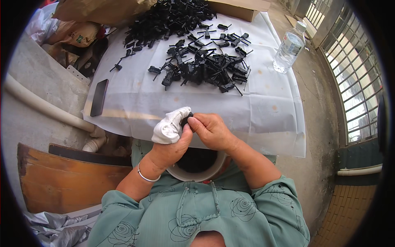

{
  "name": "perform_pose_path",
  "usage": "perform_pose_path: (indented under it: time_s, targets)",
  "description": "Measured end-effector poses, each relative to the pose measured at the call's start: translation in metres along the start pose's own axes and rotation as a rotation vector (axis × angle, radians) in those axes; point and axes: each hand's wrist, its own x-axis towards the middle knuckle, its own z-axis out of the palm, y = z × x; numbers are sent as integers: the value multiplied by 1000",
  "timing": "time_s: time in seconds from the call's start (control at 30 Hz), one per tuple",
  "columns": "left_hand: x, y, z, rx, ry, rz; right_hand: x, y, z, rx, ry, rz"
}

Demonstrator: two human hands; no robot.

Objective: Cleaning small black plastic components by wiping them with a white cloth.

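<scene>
Both my hands meet over the table's near edge, around a small black plastic part point(187, 120) that is mostly hidden by fingers. My left hand point(173, 142) has white cloth over its fingers, with the thumb bare, and is closed on the part. From the other side, my right hand point(212, 131), bare, pinches the same part between thumb and fingers. Just below the hands, a white bucket point(196, 178) sits at my lap with dark contents. Beyond them, a loose heap of black plastic parts point(205, 68) with thin projecting stems lies on the white-covered table point(135, 92).
A larger pile of black parts point(164, 20) is at the back, beside brown paper point(96, 14) and a cardboard box point(234, 10). A clear bottle point(288, 49) stands at the right edge. A dark phone point(99, 98) lies left. A pipe point(45, 105) runs along the left wall.
</scene>
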Motion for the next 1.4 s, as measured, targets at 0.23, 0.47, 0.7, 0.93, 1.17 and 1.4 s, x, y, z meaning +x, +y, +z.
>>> perform_pose_path:
  time_s: [0.23,0.47,0.7,0.93,1.17,1.4]
  targets:
    - [-4,-8,2,-9,16,47,1,12,14,380,38,31]
    - [11,1,-19,-586,-138,-338,0,-3,-16,-299,-132,9]
    - [12,-5,-19,-241,-232,-150,3,-4,-14,-67,54,-101]
    - [10,-4,-14,-262,-222,-134,1,-4,-9,62,8,-89]
    - [10,13,-20,-331,-336,-321,-1,-8,-9,16,5,21]
    - [9,2,-12,-211,-244,-129,2,-5,-7,16,17,-124]
